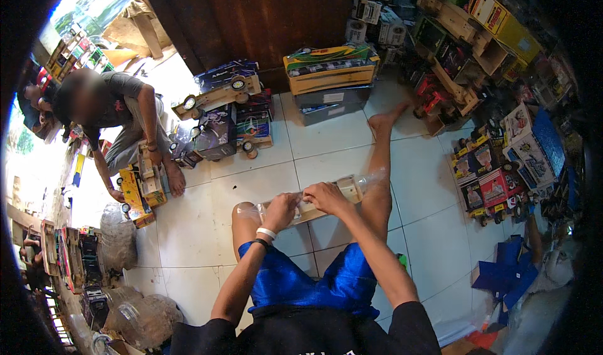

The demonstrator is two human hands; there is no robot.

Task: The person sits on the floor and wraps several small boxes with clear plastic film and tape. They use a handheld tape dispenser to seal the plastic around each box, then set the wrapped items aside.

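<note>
The white tiled floor (207, 217) carries everything here: stacks of boxed and unboxed wooden toy trucks (220, 113) along the dark wall, more boxed toys (496, 166) to the person's right, and a co-worker (122, 129) sitting at the left with a yellow toy truck (141, 188) by one foot.

The person sits with legs out, in blue shorts (314, 279), and holds a long wooden toy piece in a clear plastic sleeve (326, 195) across the knees, above the tiles. The left hand (281, 209) is closed around the sleeve near its loose left end; the right hand (326, 197) pinches the plastic at the middle, fingers pressed together on the film (the fingertips themselves are too small to read).

The risks, as I judge them: the thin film may tear if both hands pull apart against the wood's hard edge. The piece rests across the knees with little support, so a slackened grip could let it slide out of the open end and knock on the tiles. The slack plastic at the left could also bunch and jam under the left hand.
</note>
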